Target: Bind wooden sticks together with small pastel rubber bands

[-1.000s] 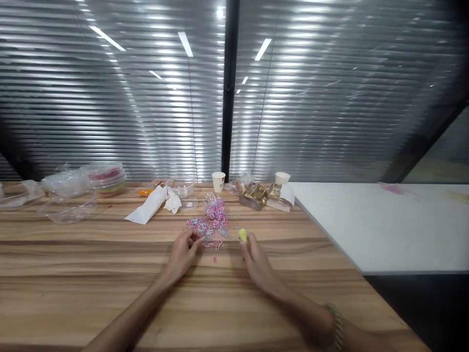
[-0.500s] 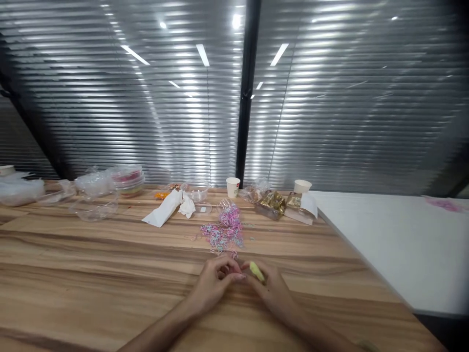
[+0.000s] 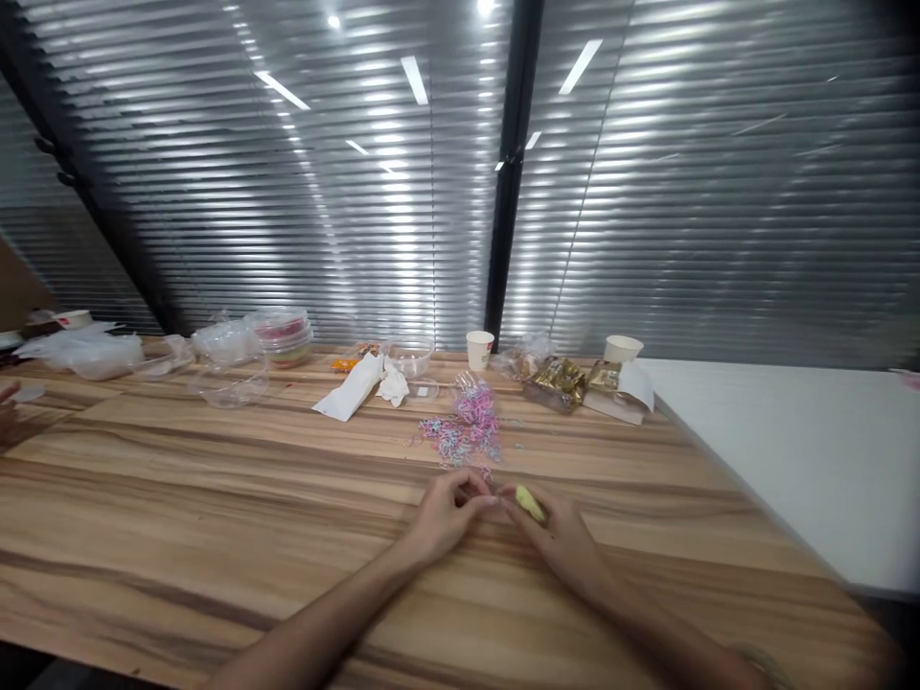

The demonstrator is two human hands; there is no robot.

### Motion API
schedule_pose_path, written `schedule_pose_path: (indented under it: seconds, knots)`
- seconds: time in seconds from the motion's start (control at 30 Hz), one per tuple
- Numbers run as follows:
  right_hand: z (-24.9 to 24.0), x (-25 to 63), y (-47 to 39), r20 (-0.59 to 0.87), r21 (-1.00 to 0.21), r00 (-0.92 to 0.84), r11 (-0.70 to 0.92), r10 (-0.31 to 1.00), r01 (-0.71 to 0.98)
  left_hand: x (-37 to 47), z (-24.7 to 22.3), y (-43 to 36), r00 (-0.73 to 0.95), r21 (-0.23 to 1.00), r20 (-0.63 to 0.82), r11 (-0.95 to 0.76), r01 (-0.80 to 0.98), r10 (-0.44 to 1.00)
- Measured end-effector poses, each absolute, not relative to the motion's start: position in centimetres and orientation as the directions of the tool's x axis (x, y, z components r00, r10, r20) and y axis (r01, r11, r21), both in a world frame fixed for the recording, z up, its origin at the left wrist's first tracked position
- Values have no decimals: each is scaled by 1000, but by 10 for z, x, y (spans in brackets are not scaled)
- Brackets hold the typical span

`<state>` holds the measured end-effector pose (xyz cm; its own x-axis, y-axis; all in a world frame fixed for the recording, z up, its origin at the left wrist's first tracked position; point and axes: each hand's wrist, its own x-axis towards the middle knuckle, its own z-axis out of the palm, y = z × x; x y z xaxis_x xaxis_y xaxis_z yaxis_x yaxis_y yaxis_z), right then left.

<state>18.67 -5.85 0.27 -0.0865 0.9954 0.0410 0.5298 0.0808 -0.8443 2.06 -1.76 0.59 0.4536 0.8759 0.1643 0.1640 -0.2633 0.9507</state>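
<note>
My left hand (image 3: 449, 513) is closed in a pinch above the wooden table, thumb and forefinger tips together. Whatever lies between these tips is too small to make out. Opposite it, my right hand (image 3: 557, 527) has its thumb and forefinger brought close to the left fingertips. A pale yellow, elongated piece (image 3: 530, 503) is tucked in the right hand's fingers; its kind does not show. Just beyond both hands lies a loose pile of small pink, purple and light-blue links or loops (image 3: 460, 441), spilling from a clear plastic cup (image 3: 469, 381) on its side.
Behind the pile stand a paper cup (image 3: 479, 350), gold wrappers (image 3: 557, 383) and another paper cup (image 3: 623, 348). Left of them are a white paper sleeve (image 3: 351, 388), crumpled tissue (image 3: 392, 383) and clear plastic containers (image 3: 280, 335). Another person's hand (image 3: 7, 407) shows at the left edge.
The view has shifted, so the table things appear farther right and higher. Another person's hand has come into view at the left. My hands keep nearly the same pinched pose.
</note>
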Motion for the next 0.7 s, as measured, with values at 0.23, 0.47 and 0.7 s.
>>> schedule_pose_path:
  seconds: [0.23, 0.47, 0.7]
  knots:
    - [3, 187, -58, 58, -827, -135, 124, 989, 549, 19, 10, -17, 455, 957, 123, -227, 180, 882]
    - [6, 186, -59, 24, -815, -150, 106, 988, 570, 18, 8, -15, 461, 938, 113, -248, 244, 880]
    - [4, 188, -58, 77, -826, -92, 115, 993, 551, 15, 15, -14, 517, 899, 120, -313, 306, 848]
